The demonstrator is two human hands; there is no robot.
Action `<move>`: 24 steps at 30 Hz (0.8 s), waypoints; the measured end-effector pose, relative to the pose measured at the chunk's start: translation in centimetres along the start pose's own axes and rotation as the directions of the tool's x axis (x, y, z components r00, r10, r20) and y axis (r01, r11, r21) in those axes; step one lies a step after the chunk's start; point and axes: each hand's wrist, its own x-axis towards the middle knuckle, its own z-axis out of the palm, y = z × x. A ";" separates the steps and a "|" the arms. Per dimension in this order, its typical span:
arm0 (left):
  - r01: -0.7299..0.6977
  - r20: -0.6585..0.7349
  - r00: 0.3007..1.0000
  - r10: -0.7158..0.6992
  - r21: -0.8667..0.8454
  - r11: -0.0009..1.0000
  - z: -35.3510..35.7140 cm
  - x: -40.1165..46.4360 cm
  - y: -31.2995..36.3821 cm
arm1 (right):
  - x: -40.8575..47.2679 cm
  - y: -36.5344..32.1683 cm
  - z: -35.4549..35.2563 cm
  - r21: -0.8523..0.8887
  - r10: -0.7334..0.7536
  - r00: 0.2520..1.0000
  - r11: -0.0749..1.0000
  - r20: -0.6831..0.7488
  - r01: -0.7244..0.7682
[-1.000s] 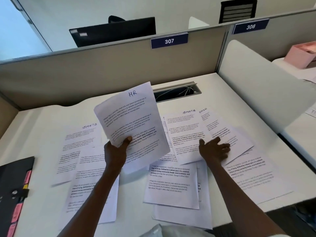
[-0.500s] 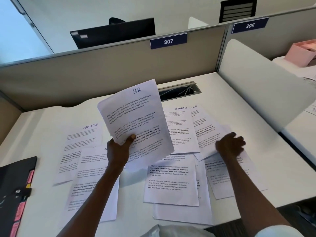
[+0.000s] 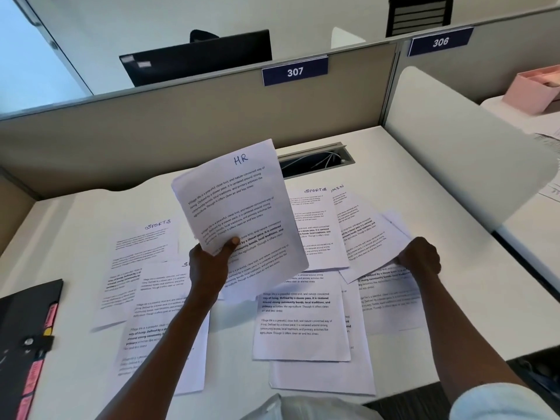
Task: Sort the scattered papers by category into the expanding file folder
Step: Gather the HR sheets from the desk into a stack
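The left hand holds a small stack of sheets headed "HR" up off the white desk, thumb pressed on the front face near the lower left corner and fingers curled behind; the stack tilts with its top toward one o'clock. The right hand, at about three o'clock from the left, has its fingers curled around the near edge of a sheet headed with letters ending "MIN", whose gripped edge is raised from the sheets under it. Just beside that sheet, toward nine o'clock, a sheet headed "SPORTS" lies flat, partly hidden behind the held stack. Another "SPORTS" sheet lies at nine o'clock from the left hand, overlapping others nearer the person. More printed sheets lie overlapped at six o'clock, between the two forearms. The black expanding file folder, with pink and yellow tabs along its edge, lies at the desk's eight o'clock corner, well apart from both hands. At twelve o'clock a cable slot opens in the desk below a partition sign reading 307.
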 end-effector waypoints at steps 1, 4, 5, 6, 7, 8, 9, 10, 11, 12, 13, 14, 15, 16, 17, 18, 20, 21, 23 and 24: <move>0.004 0.000 1.000 -0.004 0.001 1.000 0.0 0.1 0.0 | -0.4 0.0 -0.3 -0.009 -0.007 0.999 1.000 -0.046 0.007; 0.005 0.002 1.000 -0.005 0.009 1.000 -0.1 0.3 0.0 | -1.9 -0.7 -1.4 -0.014 -0.086 0.980 0.996 -0.179 0.085; 0.002 0.000 1.000 -0.002 0.015 1.000 -0.1 0.3 0.0 | -2.4 -1.1 -2.0 -0.014 -0.125 0.969 0.992 -0.215 0.125; 0.001 -0.001 1.000 -0.001 0.023 1.000 -0.1 0.4 0.1 | -2.9 -1.7 -2.6 -0.017 -0.162 0.955 0.986 -0.246 0.163; 0.005 -0.002 1.000 -0.005 0.025 1.000 0.0 0.4 0.1 | -3.4 -2.4 -3.4 -0.022 -0.196 0.943 0.980 -0.269 0.197; 0.010 -0.001 1.000 -0.010 0.022 1.000 0.1 0.4 0.2 | -4.0 -3.2 -4.2 -0.027 -0.227 0.930 0.973 -0.288 0.229; 0.012 0.000 1.000 -0.012 0.019 1.000 0.2 0.5 0.2 | -4.6 -3.9 -5.0 -0.027 -0.256 0.915 0.965 -0.311 0.261; 0.011 0.005 1.000 -0.011 0.019 1.000 0.3 0.5 0.4 | -5.2 -4.6 -5.8 -0.023 -0.287 0.893 0.954 -0.346 0.298; 0.007 0.011 1.000 -0.007 0.016 1.000 0.4 0.5 0.5 | -5.8 -5.2 -6.6 -0.020 -0.314 0.866 0.943 -0.389 0.332; -0.002 0.016 1.000 0.002 0.012 1.000 0.4 0.5 0.6 | -6.3 -5.7 -7.3 -0.018 -0.341 0.834 0.929 -0.434 0.371; -0.011 0.020 1.000 0.010 0.009 1.000 0.5 0.6 0.7 | -6.6 -6.1 -7.9 -0.016 -0.367 0.800 0.912 -0.474 0.410; -0.017 0.021 1.000 0.017 0.011 1.000 0.5 0.6 0.8 | -7.0 -6.6 -8.5 -0.010 -0.390 0.773 0.895 -0.501 0.446; -0.019 0.021 1.000 0.019 0.017 1.000 0.5 0.6 0.9 | -7.3 -7.0 -9.0 0.002 -0.403 0.756 0.882 -0.515 0.472; -0.020 0.021 1.000 0.019 0.022 1.000 0.5 0.6 1.1 | -7.7 -7.5 -9.6 0.018 -0.409 0.749 0.872 -0.522 0.489; -0.016 0.019 1.000 0.015 0.024 1.000 0.5 0.7 1.1 | -8.2 -8.0 -10.1 0.037 -0.408 0.747 0.866 -0.525 0.499; -0.012 0.017 1.000 0.011 0.024 1.000 0.4 0.7 1.1 | -8.6 -8.5 -10.6 0.055 -0.407 0.747 0.860 -0.525 0.507; -0.005 0.010 1.000 0.005 0.037 0.999 0.2 0.9 1.1 | -9.5 -9.3 -11.5 0.079 -0.419 0.742 0.843 -0.523 0.532; -0.005 0.004 1.000 0.005 0.048 0.999 0.1 1.1 1.0 | -9.9 -9.6 -11.8 0.085 -0.427 0.737 0.835 -0.524 0.544; 0.006 -0.017 1.000 -0.005 0.068 0.998 -0.1 1.4 0.9 | -10.4 -10.2 -12.1 0.081 -0.446 0.723 0.821 -0.528 0.566; 0.018 -0.029 0.999 -0.016 0.076 0.997 -0.3 1.5 0.9 | -10.6 -10.5 -12.1 0.071 -0.461 0.713 0.813 -0.528 0.578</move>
